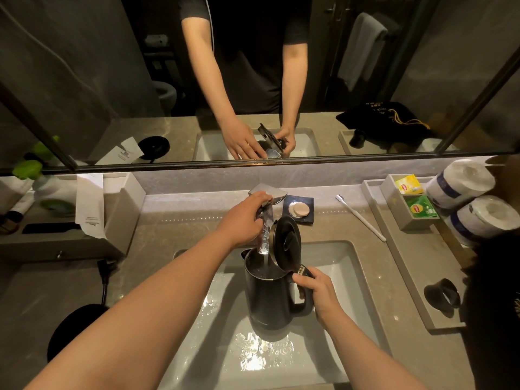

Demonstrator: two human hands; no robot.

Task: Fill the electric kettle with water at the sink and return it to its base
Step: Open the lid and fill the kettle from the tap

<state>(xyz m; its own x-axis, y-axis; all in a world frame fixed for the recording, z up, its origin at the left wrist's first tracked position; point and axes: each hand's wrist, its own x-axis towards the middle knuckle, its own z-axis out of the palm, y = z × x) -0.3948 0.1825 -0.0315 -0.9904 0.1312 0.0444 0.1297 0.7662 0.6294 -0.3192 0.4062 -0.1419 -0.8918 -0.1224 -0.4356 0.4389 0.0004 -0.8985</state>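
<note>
A dark electric kettle [267,299] is held upright over the white sink [337,266], its lid [285,240] flipped open. My right hand [318,291] is shut on the kettle's handle. Water streams from the chrome tap [267,194] down into the kettle's mouth. My left hand [242,218] grips the tap's lever at the back of the sink. The round black kettle base [73,330] lies on the counter at the left, its cord running up to a plug.
A soap dish [299,211] and a toothbrush [360,216] lie behind the sink. At the right stand a tray with tea bags [413,198], two paper rolls [478,204] and a black cup [443,296]. Bottles and a paper slip [90,204] sit at the left. A mirror spans the wall.
</note>
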